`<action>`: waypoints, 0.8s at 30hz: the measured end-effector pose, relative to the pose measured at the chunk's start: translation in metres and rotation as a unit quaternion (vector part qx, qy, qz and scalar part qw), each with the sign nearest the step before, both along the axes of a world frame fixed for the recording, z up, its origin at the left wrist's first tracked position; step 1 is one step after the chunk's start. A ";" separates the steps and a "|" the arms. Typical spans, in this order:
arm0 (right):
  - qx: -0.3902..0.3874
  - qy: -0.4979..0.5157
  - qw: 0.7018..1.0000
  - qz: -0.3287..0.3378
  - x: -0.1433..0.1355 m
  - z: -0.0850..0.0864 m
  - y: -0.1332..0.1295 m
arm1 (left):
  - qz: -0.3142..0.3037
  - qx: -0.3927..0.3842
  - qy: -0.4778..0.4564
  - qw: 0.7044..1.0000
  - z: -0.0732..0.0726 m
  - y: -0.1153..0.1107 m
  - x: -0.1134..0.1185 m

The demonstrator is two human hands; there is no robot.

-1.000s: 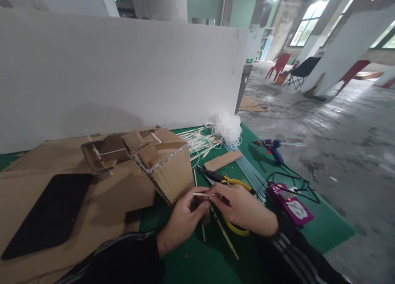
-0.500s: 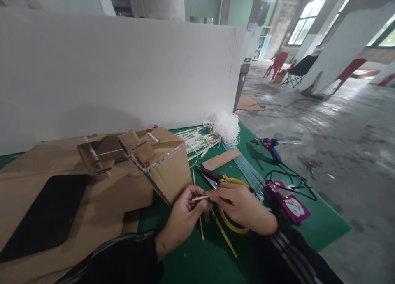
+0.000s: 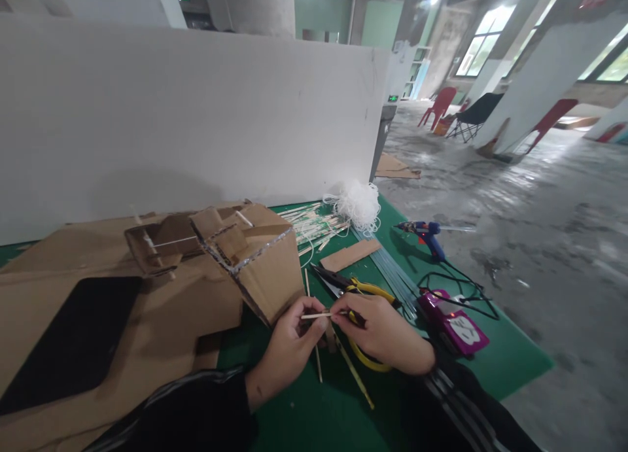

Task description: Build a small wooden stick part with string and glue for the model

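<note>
Just above the near part of the green table (image 3: 520, 360), the left hand (image 3: 289, 344) curls with a thin wooden stick (image 3: 314, 316) between thumb and forefinger, while the right hand (image 3: 385, 331) pinches the stick's right end. The stick lies nearly level, its left end free. It should be light and stiff, not very slippery, and probably quick to snap if bent; fingertips close to each end look the safest hold.

Counting outward: one yellowish rod (image 3: 360, 386) slants below the hands, and what looks like one loose stick (image 3: 318, 365) runs beneath the left hand. There is one black panel (image 3: 73, 341), one yellow-handled pair of pliers (image 3: 377, 291) (a second tool may lie with it; I cannot tell), one purple power strip (image 3: 466, 332), one cardboard box (image 3: 272, 265), one cardboard strip (image 3: 350, 254) and one blue glue gun (image 3: 432, 239). The clear rods (image 3: 392, 275) and piled sticks (image 3: 307, 218) overlap too much to count. Farther back are one white string tangle (image 3: 356, 207) and, across the floor, two red chairs (image 3: 440, 104) and one dark chair (image 3: 475, 115).
</note>
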State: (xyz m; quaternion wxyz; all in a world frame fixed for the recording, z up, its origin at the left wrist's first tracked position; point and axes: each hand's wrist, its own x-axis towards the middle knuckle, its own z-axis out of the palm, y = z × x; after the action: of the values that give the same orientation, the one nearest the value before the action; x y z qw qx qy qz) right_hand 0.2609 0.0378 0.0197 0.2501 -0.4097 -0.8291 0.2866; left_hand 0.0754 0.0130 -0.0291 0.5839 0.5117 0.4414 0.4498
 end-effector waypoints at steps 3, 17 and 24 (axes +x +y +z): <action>-0.002 0.005 1.000 0.000 0.000 0.001 0.000 | -0.001 0.001 0.006 1.000 0.002 -0.001 0.001; -0.014 0.028 0.999 0.005 0.000 -0.003 0.001 | 0.018 0.027 0.038 0.999 -0.001 -0.002 -0.001; -0.052 0.027 0.998 -0.014 -0.002 0.002 0.001 | 0.027 0.058 0.074 0.995 -0.002 -0.002 -0.002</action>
State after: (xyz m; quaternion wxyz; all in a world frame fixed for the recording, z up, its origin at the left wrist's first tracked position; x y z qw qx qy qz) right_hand 0.2590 0.0387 0.0213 0.2546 -0.4255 -0.8004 0.3370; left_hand 0.0735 0.0113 -0.0307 0.5067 0.5646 0.4699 0.4513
